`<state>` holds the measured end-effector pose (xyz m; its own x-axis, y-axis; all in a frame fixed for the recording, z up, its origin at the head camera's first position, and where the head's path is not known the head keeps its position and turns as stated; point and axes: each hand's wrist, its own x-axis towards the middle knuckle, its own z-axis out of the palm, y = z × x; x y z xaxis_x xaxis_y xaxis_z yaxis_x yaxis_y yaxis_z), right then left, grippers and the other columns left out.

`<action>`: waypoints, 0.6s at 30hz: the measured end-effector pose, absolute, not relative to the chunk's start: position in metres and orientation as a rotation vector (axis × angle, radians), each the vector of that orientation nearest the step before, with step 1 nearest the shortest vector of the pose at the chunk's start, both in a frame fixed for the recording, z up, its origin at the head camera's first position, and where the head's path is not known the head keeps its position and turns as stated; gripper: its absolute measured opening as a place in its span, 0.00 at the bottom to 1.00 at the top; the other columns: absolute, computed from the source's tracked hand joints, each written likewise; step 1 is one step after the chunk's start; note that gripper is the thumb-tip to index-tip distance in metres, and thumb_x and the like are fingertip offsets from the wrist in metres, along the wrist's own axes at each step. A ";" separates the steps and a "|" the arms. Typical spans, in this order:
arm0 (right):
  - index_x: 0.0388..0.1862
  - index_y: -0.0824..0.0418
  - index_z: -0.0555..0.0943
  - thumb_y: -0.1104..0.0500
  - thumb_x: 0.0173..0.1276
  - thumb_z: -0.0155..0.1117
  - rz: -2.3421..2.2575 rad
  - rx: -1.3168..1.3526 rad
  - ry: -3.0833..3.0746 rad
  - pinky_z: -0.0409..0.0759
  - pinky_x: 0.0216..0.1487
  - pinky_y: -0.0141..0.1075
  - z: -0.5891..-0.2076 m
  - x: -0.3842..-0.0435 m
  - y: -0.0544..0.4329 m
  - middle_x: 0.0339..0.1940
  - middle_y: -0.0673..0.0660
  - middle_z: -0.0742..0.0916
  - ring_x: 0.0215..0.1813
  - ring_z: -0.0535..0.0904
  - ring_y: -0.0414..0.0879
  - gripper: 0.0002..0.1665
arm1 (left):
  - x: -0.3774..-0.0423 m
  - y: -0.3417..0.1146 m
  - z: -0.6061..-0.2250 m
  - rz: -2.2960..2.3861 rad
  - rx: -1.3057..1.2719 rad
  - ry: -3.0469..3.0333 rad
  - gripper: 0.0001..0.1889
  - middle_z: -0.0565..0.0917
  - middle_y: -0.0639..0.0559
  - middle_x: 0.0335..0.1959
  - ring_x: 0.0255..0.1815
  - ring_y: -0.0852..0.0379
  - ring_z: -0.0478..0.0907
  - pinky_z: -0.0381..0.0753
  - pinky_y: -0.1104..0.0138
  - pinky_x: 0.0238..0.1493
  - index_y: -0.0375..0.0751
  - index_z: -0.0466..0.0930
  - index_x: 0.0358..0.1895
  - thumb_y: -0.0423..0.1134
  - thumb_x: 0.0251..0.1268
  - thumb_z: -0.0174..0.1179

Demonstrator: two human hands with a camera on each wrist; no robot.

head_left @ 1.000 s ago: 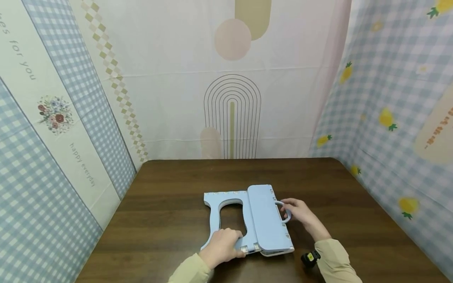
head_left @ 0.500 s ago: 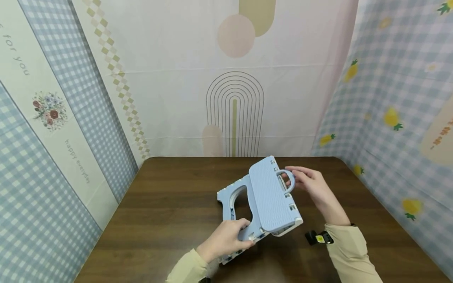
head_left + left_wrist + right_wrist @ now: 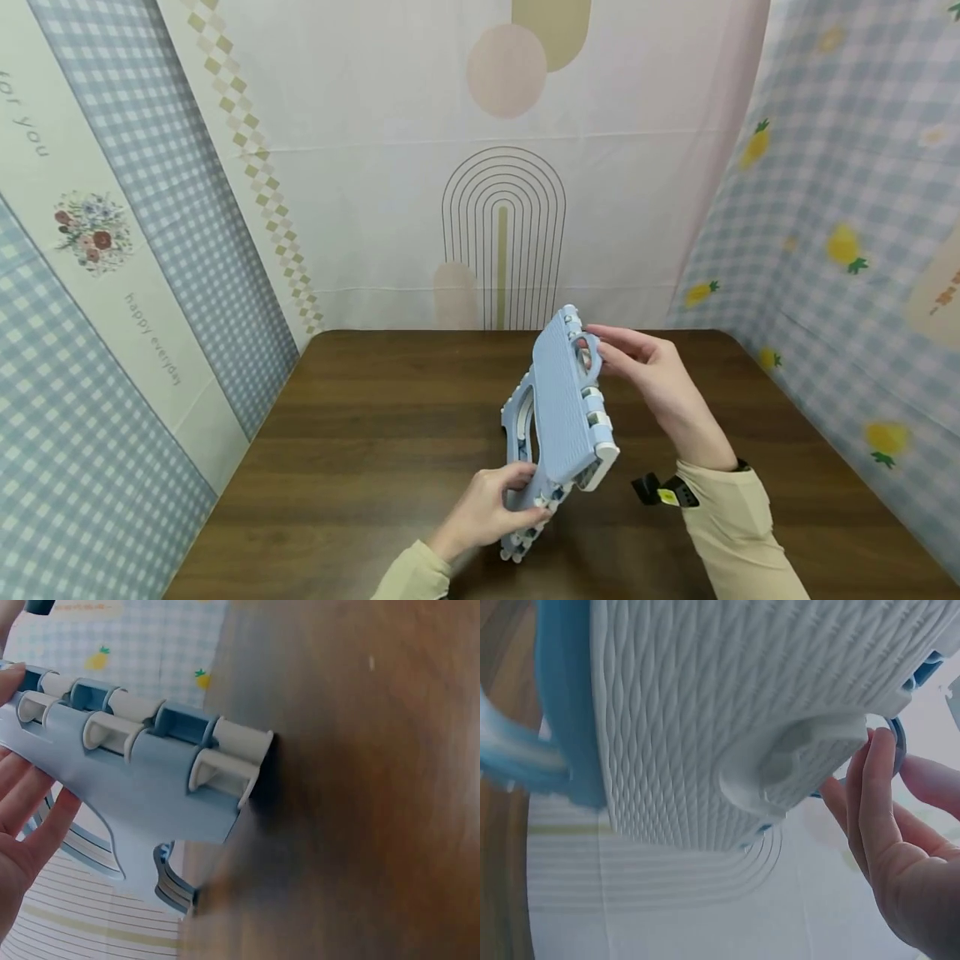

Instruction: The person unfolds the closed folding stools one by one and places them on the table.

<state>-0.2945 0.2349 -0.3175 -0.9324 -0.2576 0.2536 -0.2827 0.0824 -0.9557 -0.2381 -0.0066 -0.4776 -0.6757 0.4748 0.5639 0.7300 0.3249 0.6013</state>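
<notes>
A blue-and-white plastic folding stool (image 3: 558,400), folded, stands tilted up on the table with its ribbed seat panel facing left and up. My left hand (image 3: 491,510) grips the leg frame at its near side, thumb on the hinged edge and fingers on the inner face. In the left wrist view, the frame's blue and white hinge knuckles (image 3: 112,731) run out past the fingers, its corner close to the tabletop. At the raised upper edge my right hand (image 3: 663,387) pinches the looped carry handle (image 3: 595,360). The right wrist view shows the woven-textured white underside (image 3: 682,712) beside those fingers.
The brown wooden table (image 3: 360,450) reaches back to a white printed cloth (image 3: 360,233). Blue checked cloths hang at the left and right. A small black wrist camera (image 3: 663,490) is strapped near the right sleeve.
The folded stool was lying flat; its handle side has been lifted and tipped up toward the left. Both hands keep their holds, the right one rising with the handle.
</notes>
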 end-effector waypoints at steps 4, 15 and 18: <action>0.66 0.66 0.72 0.55 0.70 0.62 2.029 0.590 -2.323 0.81 0.52 0.27 -0.315 -0.293 0.220 0.48 0.44 0.87 0.49 0.84 0.35 0.28 | -0.237 -0.005 -0.480 -1.447 -1.099 -2.279 0.20 0.88 0.42 0.42 0.42 0.56 0.87 0.84 0.74 0.47 0.34 0.78 0.49 0.36 0.53 0.72; 0.71 0.58 0.68 0.56 0.72 0.60 1.933 0.672 -2.398 0.78 0.55 0.24 -0.316 -0.289 0.190 0.62 0.65 0.79 0.51 0.81 0.32 0.31 | -0.235 -0.012 -0.483 -1.713 -1.029 -2.267 0.19 0.87 0.39 0.43 0.44 0.56 0.86 0.85 0.66 0.50 0.35 0.77 0.48 0.34 0.54 0.71; 0.73 0.58 0.66 0.57 0.72 0.60 1.892 0.725 -2.427 0.78 0.53 0.24 -0.315 -0.289 0.184 0.64 0.66 0.77 0.50 0.80 0.31 0.32 | -0.234 -0.014 -0.485 -1.793 -0.983 -2.276 0.18 0.87 0.38 0.43 0.45 0.57 0.85 0.84 0.66 0.51 0.36 0.77 0.48 0.35 0.55 0.70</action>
<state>-0.2886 0.1836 -0.3154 -0.8947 -0.3641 0.2588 -0.3399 0.1789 -0.9233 -0.2338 -0.0144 -0.4852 -0.7904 0.4296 0.4367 0.5253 0.1085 0.8440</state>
